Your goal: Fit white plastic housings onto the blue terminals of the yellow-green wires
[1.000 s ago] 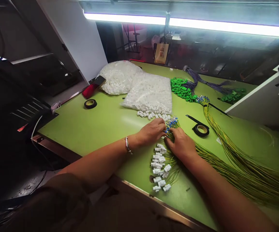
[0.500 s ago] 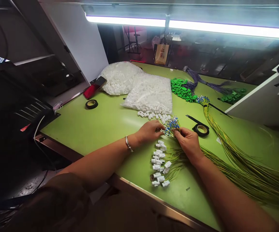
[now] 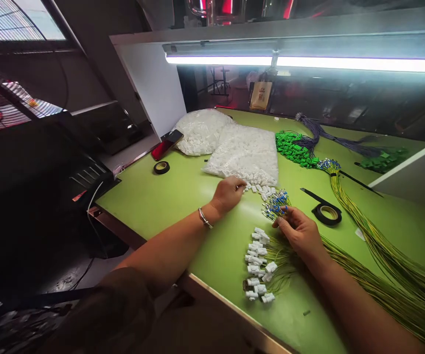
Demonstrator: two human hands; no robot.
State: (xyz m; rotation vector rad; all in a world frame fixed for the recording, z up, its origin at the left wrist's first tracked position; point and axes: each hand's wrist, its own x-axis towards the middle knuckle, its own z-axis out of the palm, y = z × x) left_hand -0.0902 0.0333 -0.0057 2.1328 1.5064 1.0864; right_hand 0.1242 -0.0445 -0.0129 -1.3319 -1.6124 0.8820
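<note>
My left hand [image 3: 230, 193], with a bracelet on its wrist, reaches to the loose white connectors [image 3: 263, 187] spilled from a clear bag [image 3: 245, 155]; its fingers are curled at the nearest pieces. My right hand [image 3: 299, 230] pinches the blue-tipped ends [image 3: 275, 205] of a yellow-green wire bundle [image 3: 374, 275] that runs off to the right. Below that hand lie wires fitted with white connectors [image 3: 258, 263], in a column near the table's front edge.
On the green table [image 3: 168, 196] lie a second bag of white parts [image 3: 201, 130], a red phone [image 3: 166, 144], two black tape rolls [image 3: 161, 167] [image 3: 326, 213], green connectors [image 3: 294, 147] on purple wires, and another yellow-green bundle [image 3: 348, 206]. A lamp [image 3: 308, 61] hangs overhead.
My left hand left the blue wire tips and moved up-left to the loose white connectors. My right hand stays on the wire ends. The camera tilted up.
</note>
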